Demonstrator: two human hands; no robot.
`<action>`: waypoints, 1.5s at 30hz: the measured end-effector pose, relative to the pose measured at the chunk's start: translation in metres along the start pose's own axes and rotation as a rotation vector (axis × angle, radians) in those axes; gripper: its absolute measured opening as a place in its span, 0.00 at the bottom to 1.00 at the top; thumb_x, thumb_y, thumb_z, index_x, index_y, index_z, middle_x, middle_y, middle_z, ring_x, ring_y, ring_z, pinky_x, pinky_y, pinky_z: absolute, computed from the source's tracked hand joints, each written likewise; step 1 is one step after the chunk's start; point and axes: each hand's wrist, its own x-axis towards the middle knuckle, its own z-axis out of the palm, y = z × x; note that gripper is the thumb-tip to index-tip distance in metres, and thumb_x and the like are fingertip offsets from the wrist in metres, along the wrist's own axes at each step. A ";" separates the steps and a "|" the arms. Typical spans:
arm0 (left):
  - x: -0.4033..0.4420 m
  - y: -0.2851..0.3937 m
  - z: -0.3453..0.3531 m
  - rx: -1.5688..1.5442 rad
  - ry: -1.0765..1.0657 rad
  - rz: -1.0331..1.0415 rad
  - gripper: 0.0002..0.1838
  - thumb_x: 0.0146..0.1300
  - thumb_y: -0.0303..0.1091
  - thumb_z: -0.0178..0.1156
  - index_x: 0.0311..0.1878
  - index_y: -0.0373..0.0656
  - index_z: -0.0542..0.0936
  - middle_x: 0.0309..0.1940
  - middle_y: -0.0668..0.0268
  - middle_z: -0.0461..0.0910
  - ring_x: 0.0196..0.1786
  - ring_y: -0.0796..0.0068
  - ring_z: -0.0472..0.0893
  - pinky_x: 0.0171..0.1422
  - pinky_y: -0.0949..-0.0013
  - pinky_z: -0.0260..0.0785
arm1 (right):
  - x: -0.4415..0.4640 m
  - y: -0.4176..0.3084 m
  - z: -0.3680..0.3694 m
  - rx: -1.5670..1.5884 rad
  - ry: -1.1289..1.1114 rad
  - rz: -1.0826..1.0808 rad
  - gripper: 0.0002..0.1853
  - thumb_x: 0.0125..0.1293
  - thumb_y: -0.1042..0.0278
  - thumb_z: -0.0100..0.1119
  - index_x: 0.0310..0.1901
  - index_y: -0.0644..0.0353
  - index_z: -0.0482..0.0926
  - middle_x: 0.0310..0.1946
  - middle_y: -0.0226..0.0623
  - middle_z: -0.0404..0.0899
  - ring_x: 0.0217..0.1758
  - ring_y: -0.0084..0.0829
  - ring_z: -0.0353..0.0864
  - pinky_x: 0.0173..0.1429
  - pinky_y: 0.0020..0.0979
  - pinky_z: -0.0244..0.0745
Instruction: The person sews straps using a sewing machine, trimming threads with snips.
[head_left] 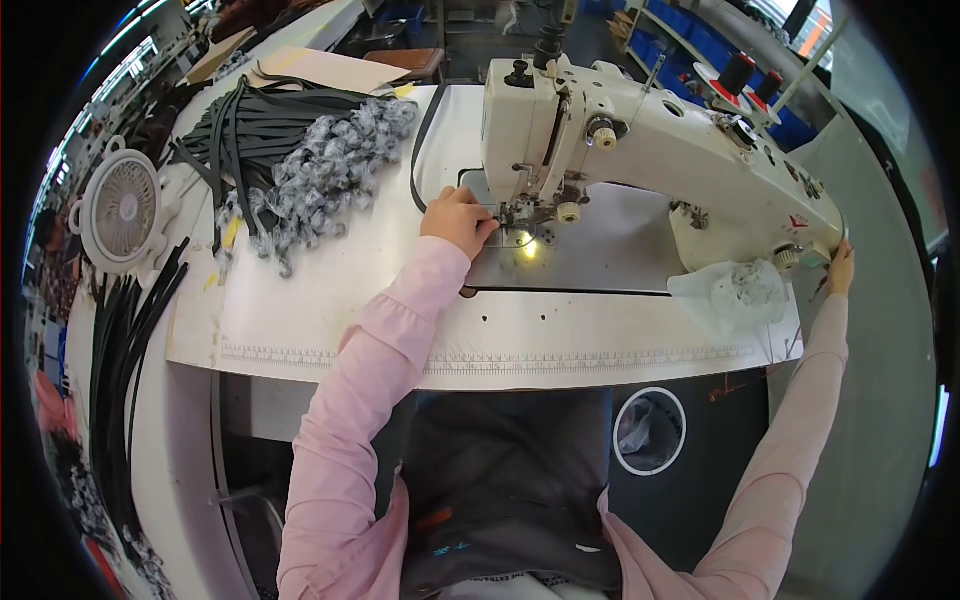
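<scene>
A white sewing machine (690,140) stands on the table, its small lamp glowing beside the needle. Close to the presser foot (515,215), my left hand (458,222) pinches a dark strap (421,150). The strap curves up behind that hand toward the table's back edge, and its end at the needle is hidden by my fingers. Far to the right, my right hand (841,268) is curled on the handwheel (843,225) at the machine's end; the wheel is seen edge-on and only partly.
Left of the machine lies a pile of dark straps (250,130) with clear, crumpled plastic bits (325,160). A white fan (120,210) stands beyond it, above more hanging black straps (120,370). A clear plastic bag (735,295) lies at the right, with a bin (683,430) below.
</scene>
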 end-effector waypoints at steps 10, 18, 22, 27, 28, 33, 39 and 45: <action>-0.051 0.054 -0.021 0.260 -0.049 0.292 0.08 0.53 0.36 0.60 0.28 0.43 0.74 0.25 0.65 0.73 0.32 0.65 0.75 0.35 0.67 0.66 | -0.019 -0.012 0.003 0.180 -0.023 0.048 0.23 0.67 0.47 0.43 0.48 0.60 0.69 0.41 0.35 0.74 0.39 0.26 0.74 0.35 0.27 0.73; -0.052 0.066 -0.025 0.088 -0.083 0.128 0.04 0.52 0.31 0.59 0.30 0.43 0.77 0.22 0.65 0.71 0.23 0.62 0.74 0.27 0.63 0.66 | -0.054 0.028 0.036 0.557 0.070 0.146 0.18 0.68 0.51 0.42 0.45 0.58 0.71 0.40 0.33 0.75 0.40 0.27 0.75 0.41 0.28 0.72; -0.050 0.059 -0.022 0.034 -0.037 0.168 0.04 0.52 0.31 0.59 0.31 0.43 0.78 0.22 0.64 0.70 0.27 0.63 0.74 0.32 0.63 0.66 | -0.081 -0.016 0.016 0.181 0.441 0.046 0.19 0.69 0.52 0.41 0.43 0.60 0.74 0.38 0.34 0.78 0.42 0.28 0.76 0.45 0.28 0.71; -0.045 0.059 -0.019 0.052 -0.040 0.158 0.05 0.53 0.32 0.59 0.32 0.43 0.79 0.24 0.65 0.71 0.33 0.64 0.73 0.38 0.63 0.63 | -0.161 -0.094 0.014 0.144 0.433 -0.333 0.17 0.69 0.57 0.41 0.43 0.63 0.75 0.37 0.36 0.78 0.42 0.28 0.76 0.45 0.26 0.68; -0.047 0.061 -0.020 0.058 -0.063 0.160 0.05 0.53 0.33 0.59 0.32 0.43 0.79 0.25 0.65 0.71 0.34 0.65 0.73 0.39 0.64 0.63 | -0.178 -0.106 0.017 0.210 0.412 -0.382 0.16 0.69 0.59 0.42 0.42 0.64 0.75 0.36 0.35 0.77 0.41 0.27 0.75 0.44 0.25 0.68; -0.061 0.076 -0.035 0.051 -0.149 0.163 0.06 0.53 0.35 0.58 0.29 0.42 0.77 0.25 0.64 0.72 0.33 0.64 0.75 0.39 0.63 0.65 | -0.275 -0.141 0.042 0.426 0.031 -0.472 0.11 0.69 0.66 0.44 0.38 0.63 0.74 0.30 0.29 0.72 0.30 0.17 0.67 0.34 0.19 0.61; -0.081 0.092 -0.052 0.050 -0.221 0.245 0.07 0.54 0.36 0.58 0.30 0.43 0.76 0.20 0.65 0.71 0.23 0.62 0.75 0.28 0.63 0.68 | -0.357 -0.197 0.067 0.299 -0.429 -0.745 0.02 0.55 0.78 0.55 0.30 0.63 0.75 0.20 0.36 0.72 0.18 0.28 0.70 0.23 0.26 0.64; -0.110 0.116 -0.068 0.051 -0.333 0.274 0.09 0.55 0.40 0.58 0.30 0.44 0.76 0.19 0.65 0.74 0.20 0.63 0.76 0.25 0.65 0.69 | -0.399 -0.225 0.108 0.344 -0.798 -0.952 0.09 0.45 0.79 0.59 0.31 0.57 0.78 0.28 0.33 0.76 0.25 0.32 0.75 0.26 0.29 0.69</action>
